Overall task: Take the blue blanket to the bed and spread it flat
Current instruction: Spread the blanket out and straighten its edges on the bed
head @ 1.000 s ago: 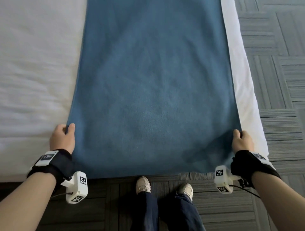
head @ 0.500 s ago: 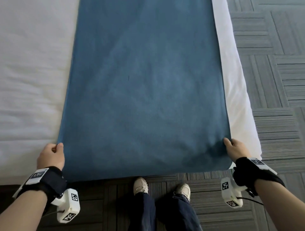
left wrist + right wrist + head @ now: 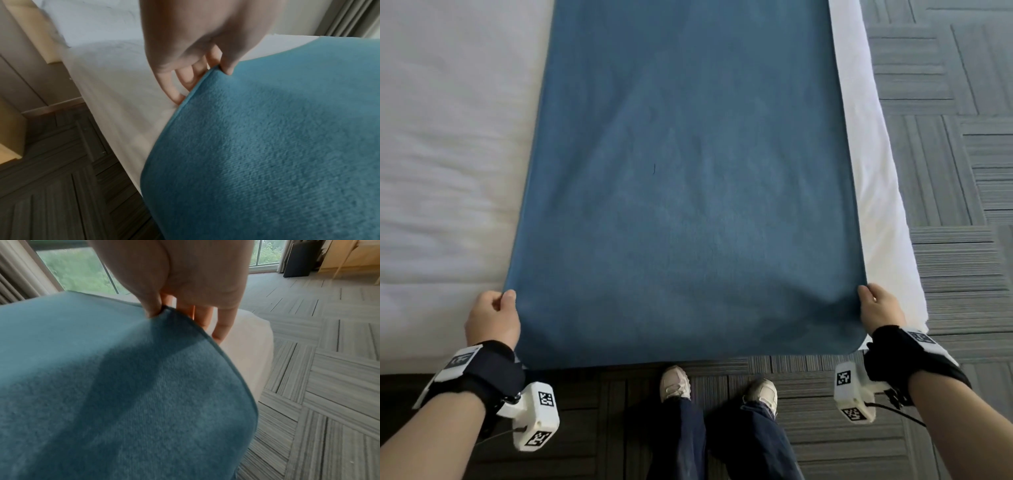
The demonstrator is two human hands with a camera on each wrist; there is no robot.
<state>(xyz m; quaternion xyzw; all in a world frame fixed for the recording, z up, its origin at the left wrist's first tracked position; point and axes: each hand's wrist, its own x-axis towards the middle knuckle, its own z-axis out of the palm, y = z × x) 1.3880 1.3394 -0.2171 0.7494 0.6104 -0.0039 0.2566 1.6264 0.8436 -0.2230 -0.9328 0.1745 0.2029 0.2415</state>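
Note:
The blue blanket (image 3: 688, 178) lies stretched lengthwise along the right part of the white bed (image 3: 448, 154), its near end hanging over the bed's foot. My left hand (image 3: 494, 317) pinches the blanket's left edge (image 3: 207, 76) between thumb and fingers. At the opposite side my right hand (image 3: 878, 308) pinches the right edge (image 3: 164, 309) near the bed's corner. Both pinches sit a little above the near corners, and the cloth between them is smooth with a slight dip by the right hand.
Grey patterned carpet (image 3: 945, 137) runs along the bed's right side and under my feet (image 3: 719, 387). A strip of white sheet (image 3: 873, 171) shows right of the blanket. A window (image 3: 78, 270) and light wooden furniture (image 3: 339, 254) stand beyond the bed; a cabinet (image 3: 18, 81) is left.
Both hands have drawn the blanket's near end toward me and lower over the foot of the bed; the fold by the right hand has flattened.

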